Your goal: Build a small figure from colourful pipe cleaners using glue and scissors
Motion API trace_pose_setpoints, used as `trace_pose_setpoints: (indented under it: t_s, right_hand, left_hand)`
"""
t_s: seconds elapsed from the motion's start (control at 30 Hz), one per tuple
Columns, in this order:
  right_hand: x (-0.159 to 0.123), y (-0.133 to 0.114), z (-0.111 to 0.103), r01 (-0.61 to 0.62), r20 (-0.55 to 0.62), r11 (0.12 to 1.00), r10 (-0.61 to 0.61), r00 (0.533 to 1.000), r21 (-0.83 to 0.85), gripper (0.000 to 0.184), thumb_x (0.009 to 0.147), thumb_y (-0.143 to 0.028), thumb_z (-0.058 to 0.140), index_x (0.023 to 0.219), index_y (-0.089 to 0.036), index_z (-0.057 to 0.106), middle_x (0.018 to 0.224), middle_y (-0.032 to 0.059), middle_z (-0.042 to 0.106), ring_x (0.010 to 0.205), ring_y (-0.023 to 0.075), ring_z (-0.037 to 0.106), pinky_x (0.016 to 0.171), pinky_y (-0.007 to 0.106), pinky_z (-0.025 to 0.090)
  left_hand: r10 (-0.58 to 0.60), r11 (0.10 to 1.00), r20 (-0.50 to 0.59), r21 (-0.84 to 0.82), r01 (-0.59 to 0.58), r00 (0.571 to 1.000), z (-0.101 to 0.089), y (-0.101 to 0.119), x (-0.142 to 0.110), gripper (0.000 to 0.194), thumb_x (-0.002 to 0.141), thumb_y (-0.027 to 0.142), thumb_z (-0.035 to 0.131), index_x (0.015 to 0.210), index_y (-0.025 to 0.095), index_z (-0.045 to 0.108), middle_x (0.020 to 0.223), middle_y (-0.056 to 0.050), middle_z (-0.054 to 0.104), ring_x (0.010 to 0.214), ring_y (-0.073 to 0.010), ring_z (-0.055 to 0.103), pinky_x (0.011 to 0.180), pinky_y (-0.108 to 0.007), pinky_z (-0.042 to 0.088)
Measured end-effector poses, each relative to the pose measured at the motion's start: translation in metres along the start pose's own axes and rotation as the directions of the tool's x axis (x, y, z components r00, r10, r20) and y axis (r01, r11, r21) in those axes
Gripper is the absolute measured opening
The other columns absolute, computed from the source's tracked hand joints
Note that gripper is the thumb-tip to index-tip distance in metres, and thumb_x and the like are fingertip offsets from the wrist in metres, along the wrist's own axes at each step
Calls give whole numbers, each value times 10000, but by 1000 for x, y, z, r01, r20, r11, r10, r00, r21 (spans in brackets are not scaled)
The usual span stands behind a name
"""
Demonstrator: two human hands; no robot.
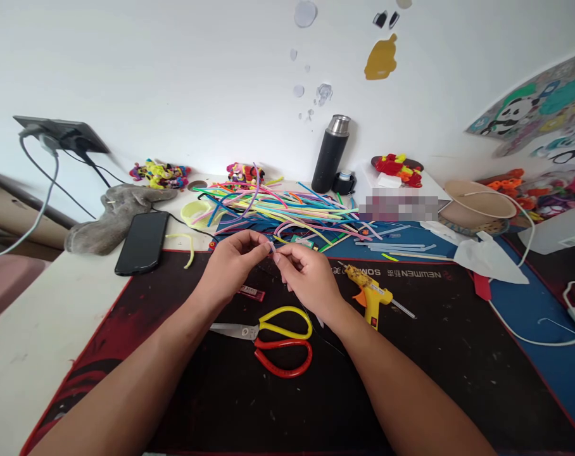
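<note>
Pale strip (273,247) pinched between the fingertips of the left hand (249,256) and the right hand (299,269), above a black mat (411,380). Both hands' fingers are closed on it, nearly meeting. Nearer the viewer, scissors (285,342) with one yellow and one red handle lie flat. A yellow glue gun (373,294) rests right of the hands; beyond them spreads a heap of multicoloured pipe cleaners (287,209).
</note>
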State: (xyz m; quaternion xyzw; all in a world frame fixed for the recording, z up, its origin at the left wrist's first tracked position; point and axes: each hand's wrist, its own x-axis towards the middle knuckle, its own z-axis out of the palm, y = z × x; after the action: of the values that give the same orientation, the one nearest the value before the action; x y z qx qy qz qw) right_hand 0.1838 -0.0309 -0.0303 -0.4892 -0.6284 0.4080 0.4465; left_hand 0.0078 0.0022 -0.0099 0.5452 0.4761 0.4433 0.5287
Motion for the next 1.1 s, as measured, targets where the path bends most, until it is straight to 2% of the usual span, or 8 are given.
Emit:
trace_pose_setpoints:
  t_s: [0.27, 0.53, 0.67, 0.8, 0.97, 1.1]
  right_hand:
    - [1, 3, -2, -43, 53, 998, 41, 998, 35, 187, 1035, -396, 636, 983, -228, 699, 714, -21, 654, 515, 130, 611, 506, 256, 468]
    - [3, -1, -4, -62, -16, 992, 64, 998, 106, 268, 1000, -485, 682, 1033, -224, 728, 781, -1, 682, 552, 132, 627, 507, 251, 502]
    - [3, -8, -5, -75, -34, 985, 81, 996, 155, 270, 987, -479, 681, 930, -216, 699, 719, -17, 661, 513, 122, 602, 496, 246, 477]
    - [4, -15, -9, -55, -81, 975, 74, 994, 217, 297, 978, -480, 692, 857, -210, 672, 662, -31, 636, 468, 111, 574, 484, 248, 450]
    - [6, -15, -11, -56, -102, 962, 86, 991, 268, 326, 968, -499, 716, 827, -209, 671, 648, -31, 632, 452, 107, 557, 473, 251, 433]
    - [6, -13, -10, -63, -95, 960, 92, 991, 272, 335, 968, -518, 716, 851, -207, 676, 650, -32, 631, 445, 108, 555, 462, 253, 425]
  left_hand:
    - [46, 996, 67, 74, -51, 997, -2, 7, -2, 316, 840, 489, 841, 891, 190, 754, 875, -21, 745, 816, -193, 659, 786, -309, 505]
    - [45, 987, 112, 151, -62, 993, -2, 12, -5, 362, 873, 556, 809, 902, 198, 768, 892, -37, 775, 835, -212, 689, 800, -320, 523]
    - [28, 997, 145, 66, -38, 989, 0, 11, -6, 357, 866, 544, 838, 968, 209, 768, 939, -41, 795, 858, -216, 715, 812, -323, 548]
    - [8, 1000, 128, -18, -6, 992, -1, 11, -5, 428, 851, 560, 859, 1090, 215, 776, 1004, -44, 797, 842, -203, 705, 788, -317, 561]
    - [39, 994, 147, 92, -53, 988, -2, 13, -6, 443, 876, 645, 797, 944, 208, 769, 893, -44, 764, 792, -210, 675, 743, -322, 545]
    - [39, 988, 164, 138, -63, 986, -2, 12, -7, 425, 897, 632, 777, 869, 209, 743, 835, -26, 728, 750, -190, 647, 723, -304, 513]
